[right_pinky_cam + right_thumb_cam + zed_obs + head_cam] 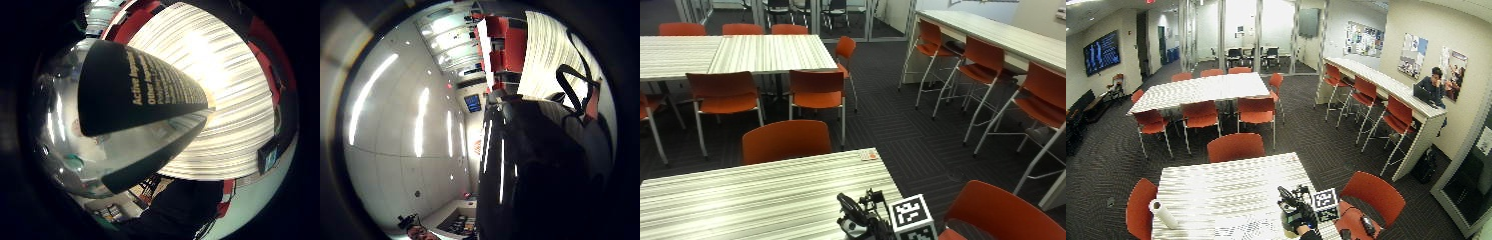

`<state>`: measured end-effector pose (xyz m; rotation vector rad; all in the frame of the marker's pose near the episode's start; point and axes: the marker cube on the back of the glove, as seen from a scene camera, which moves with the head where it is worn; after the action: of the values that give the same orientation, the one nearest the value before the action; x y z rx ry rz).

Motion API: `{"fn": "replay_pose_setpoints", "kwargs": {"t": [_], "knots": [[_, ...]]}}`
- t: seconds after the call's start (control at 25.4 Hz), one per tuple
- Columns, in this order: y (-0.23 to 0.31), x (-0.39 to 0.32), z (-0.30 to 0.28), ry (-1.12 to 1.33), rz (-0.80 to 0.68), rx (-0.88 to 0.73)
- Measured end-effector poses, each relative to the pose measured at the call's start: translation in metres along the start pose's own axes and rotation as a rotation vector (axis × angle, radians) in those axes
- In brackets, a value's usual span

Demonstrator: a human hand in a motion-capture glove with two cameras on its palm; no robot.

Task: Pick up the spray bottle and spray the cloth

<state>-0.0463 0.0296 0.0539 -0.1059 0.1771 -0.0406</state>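
Gripping the spray bottle point(140, 85) above the near edge of the striped table point(1232, 192), the gloved right hand point(1295, 215) has its fingers curled round it. Up close, the bottle shows a clear, glossy body — wrapped by a black label with gold lettering. A paper towel roll point(1164, 213) lies on the table's far corner.

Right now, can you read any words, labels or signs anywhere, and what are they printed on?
"Active Ingredient" (ending unclear): bottle label, near the gloved hand.
"Other Ingredients" (ending unclear): next line, same label.
Third label line: too blurred.
Wall posters: too small.
Wall screen: too small.
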Motion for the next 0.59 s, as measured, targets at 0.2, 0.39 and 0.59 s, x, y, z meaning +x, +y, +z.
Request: {"fn": "replay_pose_setpoints", "kwargs": {"t": [0.2, 0.39, 0.59], "knots": [[0.01, -0.011, 0.035, -0.013, -0.003, -0.048], [0.016, -0.012, 0.057, -0.001, 0.025, -0.08], [0.016, 0.001, 0.074, 0.17, 0.12, -0.097]]}}
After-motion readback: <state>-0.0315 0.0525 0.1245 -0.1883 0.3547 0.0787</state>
